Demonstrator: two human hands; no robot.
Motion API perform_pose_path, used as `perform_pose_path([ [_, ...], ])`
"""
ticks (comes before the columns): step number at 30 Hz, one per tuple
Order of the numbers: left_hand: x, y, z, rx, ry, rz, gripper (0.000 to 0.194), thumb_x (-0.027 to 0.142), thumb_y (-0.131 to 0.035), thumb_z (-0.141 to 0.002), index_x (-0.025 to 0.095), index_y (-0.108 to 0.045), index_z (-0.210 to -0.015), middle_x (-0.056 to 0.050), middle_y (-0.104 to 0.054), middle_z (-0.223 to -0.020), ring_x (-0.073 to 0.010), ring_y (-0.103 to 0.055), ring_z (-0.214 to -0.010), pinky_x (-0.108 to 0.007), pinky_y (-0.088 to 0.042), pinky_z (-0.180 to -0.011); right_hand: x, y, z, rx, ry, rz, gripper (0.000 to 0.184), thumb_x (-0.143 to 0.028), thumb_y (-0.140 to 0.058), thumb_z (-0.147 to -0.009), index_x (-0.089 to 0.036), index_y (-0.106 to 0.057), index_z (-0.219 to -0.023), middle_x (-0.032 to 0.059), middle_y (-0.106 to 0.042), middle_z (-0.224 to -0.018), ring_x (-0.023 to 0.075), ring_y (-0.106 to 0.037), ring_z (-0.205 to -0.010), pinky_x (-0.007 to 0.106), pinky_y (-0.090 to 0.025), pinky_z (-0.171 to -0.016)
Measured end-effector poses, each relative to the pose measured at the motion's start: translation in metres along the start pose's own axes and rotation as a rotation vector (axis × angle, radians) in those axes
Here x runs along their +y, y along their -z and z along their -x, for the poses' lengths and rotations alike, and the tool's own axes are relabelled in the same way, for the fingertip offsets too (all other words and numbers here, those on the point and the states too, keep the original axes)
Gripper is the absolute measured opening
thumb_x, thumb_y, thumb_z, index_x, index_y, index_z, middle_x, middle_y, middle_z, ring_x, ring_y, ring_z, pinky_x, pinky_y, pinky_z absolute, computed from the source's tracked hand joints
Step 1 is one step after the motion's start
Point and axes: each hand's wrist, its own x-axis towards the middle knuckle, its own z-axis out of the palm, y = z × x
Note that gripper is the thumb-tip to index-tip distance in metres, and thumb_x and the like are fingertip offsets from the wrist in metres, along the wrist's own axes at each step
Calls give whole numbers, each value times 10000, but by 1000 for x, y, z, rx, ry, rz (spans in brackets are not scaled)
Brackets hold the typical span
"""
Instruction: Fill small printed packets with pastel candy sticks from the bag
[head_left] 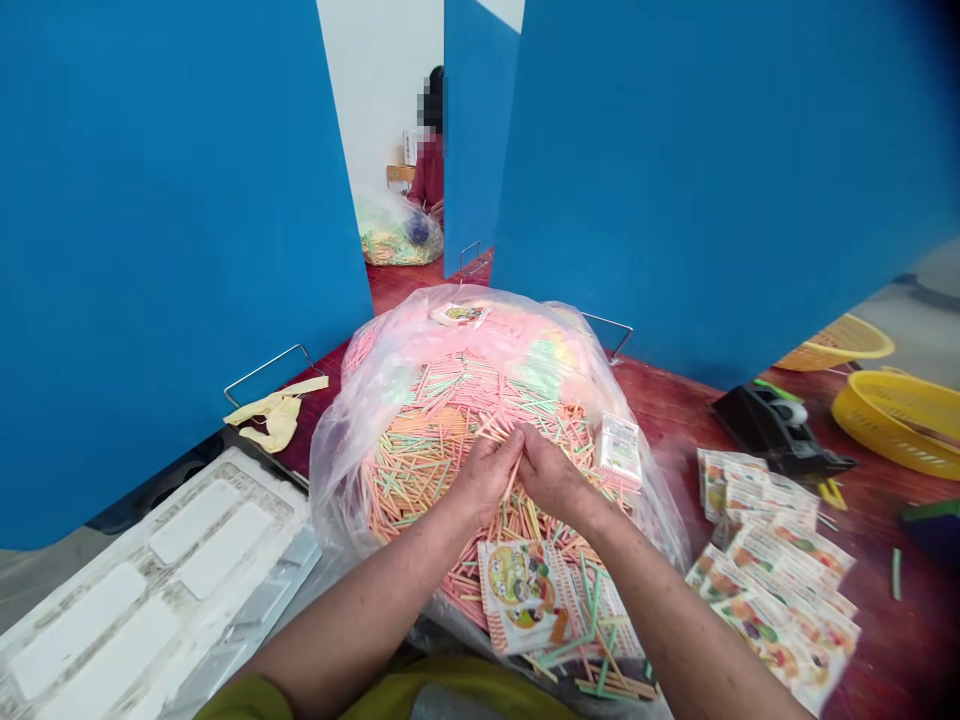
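Coloured sticks [442, 450] fill an open plastic bag [337, 480] spread wide for reach, while the left hand [487, 478] and right hand [551, 475], half closed with fingertips meeting, pinch a few sticks at its centre, printed packets [772, 570] stacked handily right of the bag.

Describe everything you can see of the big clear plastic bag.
The clear plastic bag is thin and crinkled, lying open on the reddish wooden table with its mouth spread wide. It bulges around a heaped mass of thin pastel sticks in pink, green, yellow and orange. A printed packet rests on its far upper side. The left hand and right hand are among the sticks at its mouth.
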Motion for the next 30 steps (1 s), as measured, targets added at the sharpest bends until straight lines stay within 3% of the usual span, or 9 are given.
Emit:
perform_pose_path([
  [3,-1,-3,-3,121,-72,47,320,442,-574,-747,124,-615,-747,-26,-615,-671,-149,-571,-691,-267,-438,-679,2,-6,-3,-14,-37,130,210,-121,-397,-783,-155,-486,-971,46,-624,-803,149,-564,-714,245,-415,-632],
  [7,26,12,-6,201,-229,199,244,389,-580,-756,146,-580,-732,-26,-629,-781,-158,-582,-848,-298,-429,-807,15,8,-3,24,-118,350,239,-80,-448,-741,-117,-550,-955,136,-604,-935,229,-554,-871,336,-411,-729],
  [11,43,21,-2,65,-5,446,172,309,-606,-748,149,-546,-727,-15,-622,-756,-160,-603,-794,-341,-450,-785,13,19,7,285,37,445,299,-190,-523,-755,-143,-545,-1049,160,-534,-1092,305,-474,-1024,452,-389,-805],
  [15,27,6,13,45,80,567,218,356,-601,-749,142,-564,-762,-34,-627,-782,-142,-593,-778,-293,-450,-774,-4,-4,20,314,224,132,207,-175,-368,-844,-182,-569,-893,61,-593,-805,175,-561,-769,308,-458,-683],
  [19,14,2,28,-58,30,242,321,433,-567,-762,112,-569,-741,-31,-582,-676,-126,-565,-656,-257,-445,-659,-8,1,32,225,303,-23,181,-166,-388,-844,-201,-558,-795,21,-594,-753,132,-565,-700,246,-461,-633],
  [23,21,15,38,-283,39,-213,388,481,-465,-816,115,-531,-707,4,-509,-618,-66,-453,-490,-210,-364,-495,-10,41,36,430,297,13,186,-243,-444,-836,-190,-545,-983,74,-590,-913,174,-554,-826,312,-452,-723],
  [24,25,17,39,-334,35,-295,403,487,-435,-830,118,-520,-692,13,-486,-595,-59,-426,-477,-204,-343,-479,-11,48,35,421,312,15,212,-252,-446,-832,-181,-537,-1010,92,-578,-967,187,-542,-874,330,-443,-751],
  [28,33,19,45,-484,70,-510,445,504,-370,-849,126,-501,-655,35,-424,-514,-60,-385,-461,-198,-318,-472,-11,54,24,102,290,-205,171,-291,-432,-831,-183,-540,-754,12,-550,-692,126,-507,-651,258,-429,-600],
  [30,35,20,48,-497,104,-577,451,508,-363,-847,128,-499,-647,34,-425,-510,-65,-395,-471,-199,-324,-482,-4,53,20,140,177,-321,203,-324,-425,-830,-189,-501,-699,-19,-496,-594,104,-459,-543,234,-398,-517],
])
